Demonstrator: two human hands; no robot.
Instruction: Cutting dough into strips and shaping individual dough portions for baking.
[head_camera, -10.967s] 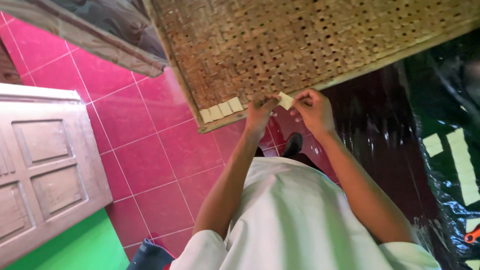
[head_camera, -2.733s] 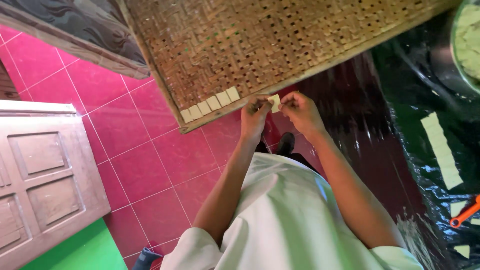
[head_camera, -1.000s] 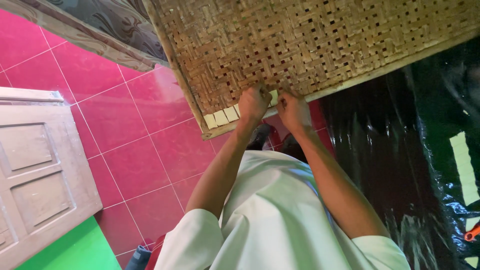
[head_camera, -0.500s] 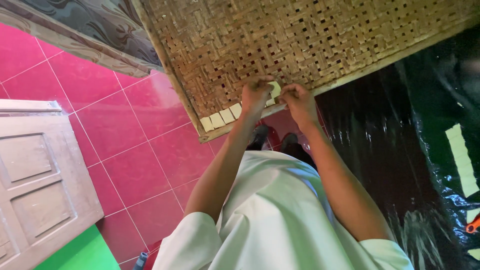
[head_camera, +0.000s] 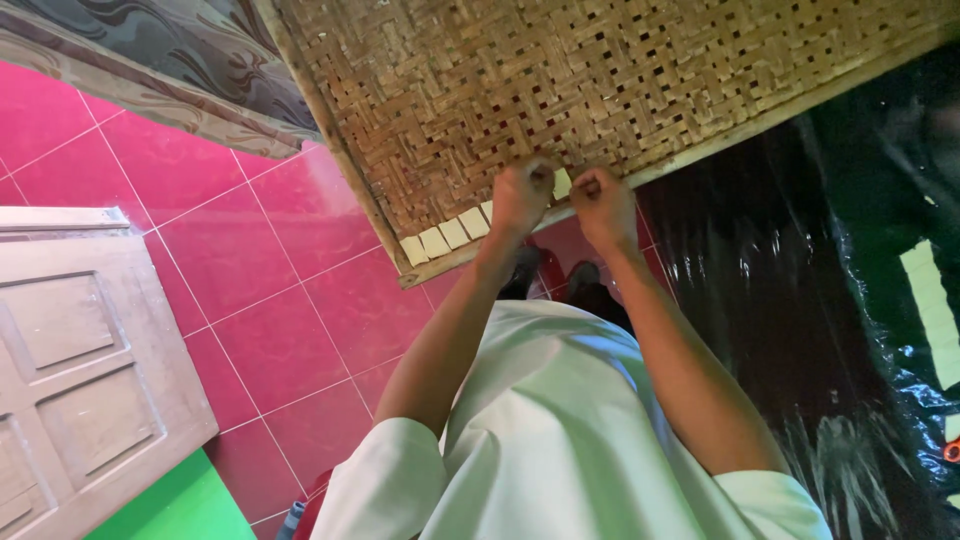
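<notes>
A large woven bamboo tray (head_camera: 640, 80) lies ahead of me, its wooden rim running along the near edge. A short row of pale square pieces (head_camera: 445, 235) lines that edge near the corner. My left hand (head_camera: 522, 194) and my right hand (head_camera: 603, 203) are held close together over the rim. Both pinch one more pale square piece (head_camera: 562, 183) between them, just right of the row. My white sleeves and shirt fill the lower middle of the head view.
Magenta floor tiles (head_camera: 280, 300) spread to the left. A pale wooden panelled door (head_camera: 80, 370) lies at the lower left beside a green patch (head_camera: 180, 500). Black plastic sheeting (head_camera: 830, 280) covers the right. A patterned dark cloth (head_camera: 170, 60) lies at the upper left.
Both hands came down onto the tray's near edge with the pale piece, then drew slightly back together. The row of pieces has stayed in place.
</notes>
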